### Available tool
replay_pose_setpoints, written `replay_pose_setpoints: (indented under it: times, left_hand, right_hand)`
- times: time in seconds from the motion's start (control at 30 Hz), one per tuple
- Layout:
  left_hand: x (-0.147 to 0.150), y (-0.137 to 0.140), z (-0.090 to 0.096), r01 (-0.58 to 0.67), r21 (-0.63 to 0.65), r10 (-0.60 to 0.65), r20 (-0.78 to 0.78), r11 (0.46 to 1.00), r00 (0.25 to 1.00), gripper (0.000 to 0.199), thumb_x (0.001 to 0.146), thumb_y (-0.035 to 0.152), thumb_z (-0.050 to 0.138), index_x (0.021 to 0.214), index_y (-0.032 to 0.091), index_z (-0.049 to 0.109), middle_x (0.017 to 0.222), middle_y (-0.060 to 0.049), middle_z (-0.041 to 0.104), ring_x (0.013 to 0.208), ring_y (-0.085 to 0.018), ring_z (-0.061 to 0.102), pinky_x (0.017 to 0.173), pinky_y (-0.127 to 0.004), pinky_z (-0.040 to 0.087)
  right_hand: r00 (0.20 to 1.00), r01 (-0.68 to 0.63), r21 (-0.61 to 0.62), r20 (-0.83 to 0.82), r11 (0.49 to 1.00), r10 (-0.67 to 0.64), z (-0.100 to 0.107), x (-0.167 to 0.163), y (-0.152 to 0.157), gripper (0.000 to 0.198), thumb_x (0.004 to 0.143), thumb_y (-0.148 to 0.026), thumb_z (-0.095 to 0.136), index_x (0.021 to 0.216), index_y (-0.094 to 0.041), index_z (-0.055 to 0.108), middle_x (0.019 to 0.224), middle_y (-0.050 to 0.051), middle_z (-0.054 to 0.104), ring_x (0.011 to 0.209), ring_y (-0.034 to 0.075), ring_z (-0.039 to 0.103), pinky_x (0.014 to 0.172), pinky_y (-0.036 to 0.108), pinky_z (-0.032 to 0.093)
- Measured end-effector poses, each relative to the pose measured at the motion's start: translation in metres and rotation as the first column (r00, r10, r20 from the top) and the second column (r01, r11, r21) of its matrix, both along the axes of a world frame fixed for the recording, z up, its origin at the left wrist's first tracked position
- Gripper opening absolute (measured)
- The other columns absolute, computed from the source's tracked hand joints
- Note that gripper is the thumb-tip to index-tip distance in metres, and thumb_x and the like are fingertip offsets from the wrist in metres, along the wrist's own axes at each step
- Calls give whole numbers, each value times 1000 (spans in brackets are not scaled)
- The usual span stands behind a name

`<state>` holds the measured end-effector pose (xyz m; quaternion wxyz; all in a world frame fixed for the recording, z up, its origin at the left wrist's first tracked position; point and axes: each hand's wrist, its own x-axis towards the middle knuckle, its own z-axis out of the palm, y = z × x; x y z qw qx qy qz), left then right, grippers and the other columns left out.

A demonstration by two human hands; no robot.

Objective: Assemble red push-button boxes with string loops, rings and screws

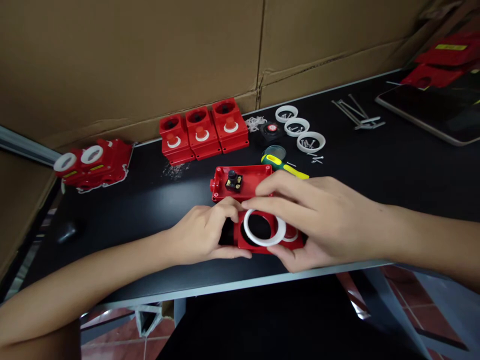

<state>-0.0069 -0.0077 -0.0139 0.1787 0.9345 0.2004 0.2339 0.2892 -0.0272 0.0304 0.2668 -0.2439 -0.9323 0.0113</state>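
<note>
Near the table's front edge lies a red plastic housing [243, 242] with a large round opening. A white plastic ring [247, 231] sits tilted over that opening, pinched between the thumb and fingers of my right hand [318, 220]. My left hand [208, 227] grips the housing's left side, thumb at the front and fingers at the back. Part of the housing is hidden under my right hand. Just behind stands an open red box [258, 182] with a black switch block [234, 182] inside. A yellow-green screwdriver [285, 166] lies behind my right hand.
Several red housings [202, 132] stand at the back, with more red units [95, 162] at left. White rings [311, 142] holding screws, a black round part [272, 131], long bolts [352, 112] and a tablet-like device [431, 110] lie right. A cardboard wall [150, 65] borders the table.
</note>
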Motion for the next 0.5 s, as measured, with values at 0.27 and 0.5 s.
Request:
replay_pose_setpoints:
  times: [0.27, 0.5]
  left_hand:
    - [-3, -4, 8, -30, 31, 34, -161, 999, 986, 77, 113, 82, 55, 160, 20, 48, 135, -16, 79, 107, -29, 88, 84, -40, 75]
    - [-6, -2, 9, -9, 4, 10, -205, 1000, 979, 75, 114, 77, 59, 164, 22, 52, 138, -17, 77, 115, -31, 85, 91, -44, 77]
  right_hand:
    - [940, 330, 214, -163, 919, -300, 31, 44, 43, 47, 106, -44, 68, 143, -15, 72, 123, 23, 72, 119, 35, 69, 94, 51, 59]
    - [806, 590, -4, -60, 808, -589, 37, 76, 78, 53, 101, -41, 75, 144, -11, 80, 135, 26, 72, 127, 32, 66, 95, 44, 56]
